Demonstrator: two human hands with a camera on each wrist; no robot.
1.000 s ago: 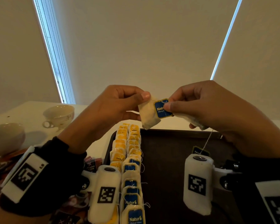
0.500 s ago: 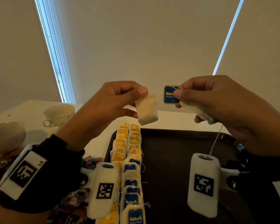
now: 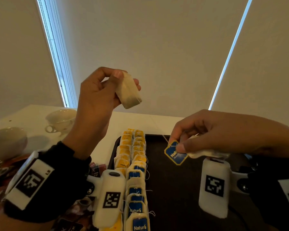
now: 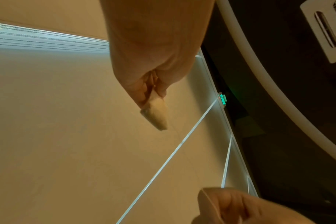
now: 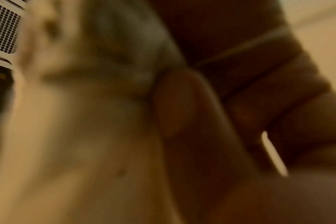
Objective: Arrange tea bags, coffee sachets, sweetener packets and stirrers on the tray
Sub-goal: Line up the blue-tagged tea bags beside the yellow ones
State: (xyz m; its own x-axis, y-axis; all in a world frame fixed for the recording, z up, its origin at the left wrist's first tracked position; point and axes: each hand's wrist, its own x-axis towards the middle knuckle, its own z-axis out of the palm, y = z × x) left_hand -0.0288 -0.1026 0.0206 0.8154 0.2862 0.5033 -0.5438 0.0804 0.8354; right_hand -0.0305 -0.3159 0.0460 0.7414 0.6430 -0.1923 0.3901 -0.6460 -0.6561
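The left hand point(image 3: 97, 95) is pinching a pale, tagless tea bag point(image 3: 129, 92) high above the dark tray point(image 3: 173, 189). The right hand point(image 3: 215, 135) is pinching a blue tag point(image 3: 174, 154) (string attached) with a crumpled bag underneath, over rows of yellow- and blue-tagged tea bags point(image 3: 134, 164).

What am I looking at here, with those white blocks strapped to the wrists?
No machine: a person wearing three cameras. The big view is from the head; the white blocks are wrist cameras, which give the other two pictures. The left hand pinches a tea bag held up high, also seen from the left wrist. The right hand pinches a blue tag and holds another bag; its wrist picture is blurred. Below, a dark tray holds rows of tea bags. A teacup stands on the table.
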